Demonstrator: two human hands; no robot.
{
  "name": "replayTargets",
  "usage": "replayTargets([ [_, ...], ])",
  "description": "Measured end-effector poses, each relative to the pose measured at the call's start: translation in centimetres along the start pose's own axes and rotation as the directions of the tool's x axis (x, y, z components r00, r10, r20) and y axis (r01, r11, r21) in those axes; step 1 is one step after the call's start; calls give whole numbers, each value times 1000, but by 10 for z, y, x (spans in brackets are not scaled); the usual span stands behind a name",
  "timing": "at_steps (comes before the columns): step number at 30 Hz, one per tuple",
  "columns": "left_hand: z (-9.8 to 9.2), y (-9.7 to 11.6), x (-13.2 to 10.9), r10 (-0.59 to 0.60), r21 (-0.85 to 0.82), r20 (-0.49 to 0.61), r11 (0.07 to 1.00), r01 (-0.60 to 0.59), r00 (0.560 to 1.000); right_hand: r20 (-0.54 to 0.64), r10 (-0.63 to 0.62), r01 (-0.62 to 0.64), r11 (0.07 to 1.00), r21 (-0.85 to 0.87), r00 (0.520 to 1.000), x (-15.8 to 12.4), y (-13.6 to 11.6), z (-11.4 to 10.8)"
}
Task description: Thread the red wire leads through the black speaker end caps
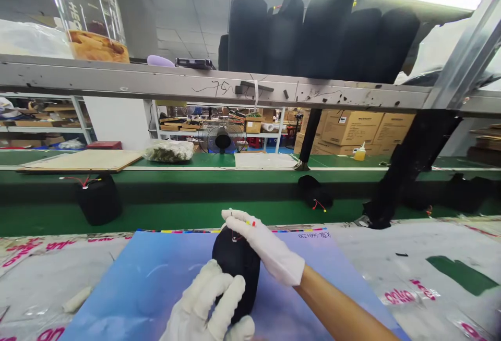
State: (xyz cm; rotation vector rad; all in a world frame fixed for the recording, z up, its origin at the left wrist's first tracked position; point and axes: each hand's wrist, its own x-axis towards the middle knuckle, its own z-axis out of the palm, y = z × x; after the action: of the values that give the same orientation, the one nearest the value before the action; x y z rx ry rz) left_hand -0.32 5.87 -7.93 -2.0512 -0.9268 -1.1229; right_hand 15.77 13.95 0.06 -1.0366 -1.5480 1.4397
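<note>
A black fabric-covered cylinder (237, 263) with thin wires at its top stands tilted on a blue mat (117, 294). My left hand (205, 299), in a white glove, wraps around its lower part from the near left. My right hand (262, 244), also white-gloved, lies over the cylinder's top, with its fingers next to the small red and yellow wire ends (246, 222). The gloved fingers hide most of the top. My right forearm is bare below the glove.
A grey printed sheet (391, 263) lies under the mat. Beyond it runs a green conveyor belt (219, 216) carrying similar black cylinders (99, 200) with wires. A metal shelf rail (195, 80) crosses above, holding a row of black cylinders and a large glass beaker.
</note>
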Motion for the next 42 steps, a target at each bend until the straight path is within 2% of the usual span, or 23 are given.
replayTargets([
  [3,3,1,11,-5,20,-31,1000,6,1000,54,28,-31,999,42,998,-14,-5,-12],
  [6,3,-3,26,72,40,-80,997,-68,994,148,-1,-14,995,97,989,-32,7,-32],
  [8,1,-6,38,98,45,-98,995,-94,990,120,-121,115,992,57,985,-45,24,-47],
  [9,0,-7,43,95,28,-95,995,-92,991,40,-222,223,975,-20,974,-52,34,-54],
  [10,-1,-8,47,83,3,-88,996,-84,993,-64,-362,351,925,-144,930,-58,44,-59],
  [11,-2,-9,49,73,-26,-83,997,-75,994,-131,-509,459,841,-287,850,-63,53,-63],
  [12,-3,-9,50,60,-51,-77,997,-64,995,-140,-645,546,727,-417,751,-68,59,-64],
  [13,-3,-10,49,51,-68,-71,996,-56,996,-99,-746,609,605,-514,658,-71,63,-64],
  [14,-4,-11,47,50,-79,-65,995,-55,997,-26,-808,656,496,-569,589,-73,65,-61],
  [16,-5,-13,42,62,-90,-53,994,-66,997,134,-856,731,333,-596,499,-72,61,-52],
  [18,-7,-14,39,81,-94,-34,992,-84,996,216,-865,760,248,-601,453,-68,54,-43],
  [21,-9,-14,41,79,-82,-27,993,-81,996,223,-862,744,232,-627,456,-64,45,-35],
  [25,-8,-14,44,73,-95,-7,993,-74,997,177,-843,696,281,-661,508,-66,43,-35],
  [29,-4,-18,33,110,-61,19,992,-109,994,125,-815,671,367,-645,566,-65,45,-36],
  [33,-2,-19,28,109,-16,9,994,-108,994,153,-828,717,356,-600,539,-63,45,-36],
  [36,-3,-16,37,126,-5,34,992,-126,991,210,-840,721,271,-637,501,-63,39,-35],
  [38,-3,-14,46,113,-42,24,993,-112,993,261,-824,704,215,-677,503,-62,33,-35],
  [40,-4,-12,56,67,-131,9,989,-65,998,307,-781,700,221,-679,544,-58,27,-36],
  [42,-5,-11,63,26,-215,35,976,-18,999,359,-718,725,290,-625,596,-52,20,-38],
])
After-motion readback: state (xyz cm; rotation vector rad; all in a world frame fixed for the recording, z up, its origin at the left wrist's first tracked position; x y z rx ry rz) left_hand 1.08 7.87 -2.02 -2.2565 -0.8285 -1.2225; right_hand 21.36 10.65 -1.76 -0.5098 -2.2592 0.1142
